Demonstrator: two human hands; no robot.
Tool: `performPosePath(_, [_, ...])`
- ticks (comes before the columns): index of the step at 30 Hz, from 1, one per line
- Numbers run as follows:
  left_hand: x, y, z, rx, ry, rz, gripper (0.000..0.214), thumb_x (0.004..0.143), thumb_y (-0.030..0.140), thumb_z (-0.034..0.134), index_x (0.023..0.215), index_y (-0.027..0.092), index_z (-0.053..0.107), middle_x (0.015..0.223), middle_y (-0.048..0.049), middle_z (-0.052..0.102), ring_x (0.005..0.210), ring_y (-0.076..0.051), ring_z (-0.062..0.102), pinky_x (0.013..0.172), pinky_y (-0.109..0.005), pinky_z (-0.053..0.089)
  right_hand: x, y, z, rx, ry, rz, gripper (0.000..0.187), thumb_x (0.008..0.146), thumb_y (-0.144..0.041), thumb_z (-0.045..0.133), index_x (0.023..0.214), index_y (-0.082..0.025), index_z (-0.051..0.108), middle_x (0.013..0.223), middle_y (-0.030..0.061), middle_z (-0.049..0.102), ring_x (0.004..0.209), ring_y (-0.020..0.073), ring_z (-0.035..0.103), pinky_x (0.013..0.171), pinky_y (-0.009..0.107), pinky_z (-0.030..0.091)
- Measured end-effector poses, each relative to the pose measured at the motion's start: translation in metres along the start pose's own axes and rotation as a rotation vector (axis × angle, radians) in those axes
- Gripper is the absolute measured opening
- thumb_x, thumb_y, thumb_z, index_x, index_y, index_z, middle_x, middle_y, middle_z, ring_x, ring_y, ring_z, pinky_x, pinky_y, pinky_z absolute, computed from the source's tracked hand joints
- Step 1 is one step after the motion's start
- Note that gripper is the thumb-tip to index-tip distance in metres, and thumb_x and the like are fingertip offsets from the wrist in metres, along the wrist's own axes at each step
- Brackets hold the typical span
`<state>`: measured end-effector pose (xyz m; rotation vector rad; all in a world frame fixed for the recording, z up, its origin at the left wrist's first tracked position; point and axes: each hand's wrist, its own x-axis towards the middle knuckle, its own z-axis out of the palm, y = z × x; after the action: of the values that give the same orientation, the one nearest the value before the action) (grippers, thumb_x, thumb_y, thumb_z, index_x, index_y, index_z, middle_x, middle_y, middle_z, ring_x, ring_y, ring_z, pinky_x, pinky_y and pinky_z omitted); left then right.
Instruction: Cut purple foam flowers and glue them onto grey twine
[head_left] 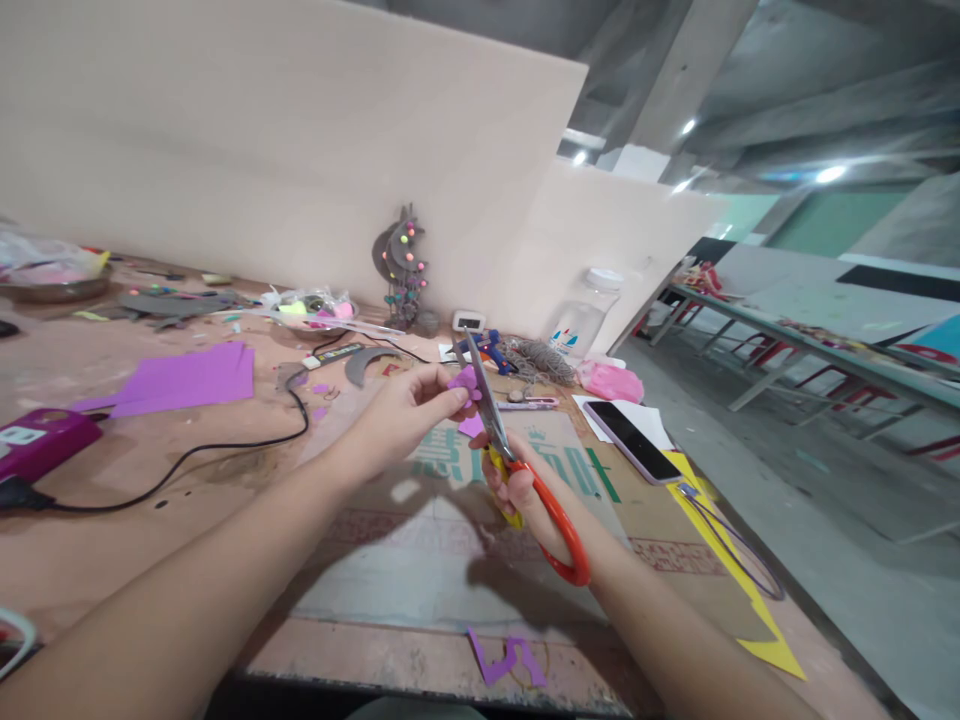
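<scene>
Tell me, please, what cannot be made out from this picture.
Head view, hidden: part of the purple cutout, behind the fingers of the left hand.
Head view, hidden: part of the green lettering, behind the right hand and the scissors.
Head view, too small: any reading on the small white digital display.
Head view, cut off: the far end of the magenta power strip, by the left picture edge.
</scene>
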<state>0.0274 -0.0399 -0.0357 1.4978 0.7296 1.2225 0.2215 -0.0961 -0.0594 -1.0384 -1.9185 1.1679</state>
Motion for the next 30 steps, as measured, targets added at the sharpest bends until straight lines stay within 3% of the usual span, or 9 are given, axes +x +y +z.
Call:
performPosePath(21, [0.0024,-0.001,-0.0059,0.059,-0.024,-0.03,0.022,0.08,0.036,0.063,0.075,0.016,0.055,0.076,-0.0004,0.062,0.074,-0.014,0.059,0.072,-0.028,0.045,0.0015,-0.0032,-0.0015,0.014,-0.003,0.008,0.058,0.086,-0.069,0.035,0.114,-0.02,0.042,0.07,-0.0025,0.035,0.053,0.0096,0.028,0.048,0.024,0.027])
performPosePath(30, [0.0038,0.0028,-0.0082,0.059,0.024,-0.036,0.026,0.078,0.04,0.065,0.073,0.016,0.056,0.074,-0.0009,0.064,0.073,-0.014,0.061,0.073,-0.028,0.047,0.0027,-0.0026,-0.0011,0.006,0.013,0.025,0.052,0.088,-0.066,0.036,0.111,-0.019,0.043,0.071,-0.0031,0.035,0.053,0.0091,0.028,0.048,0.023,0.025])
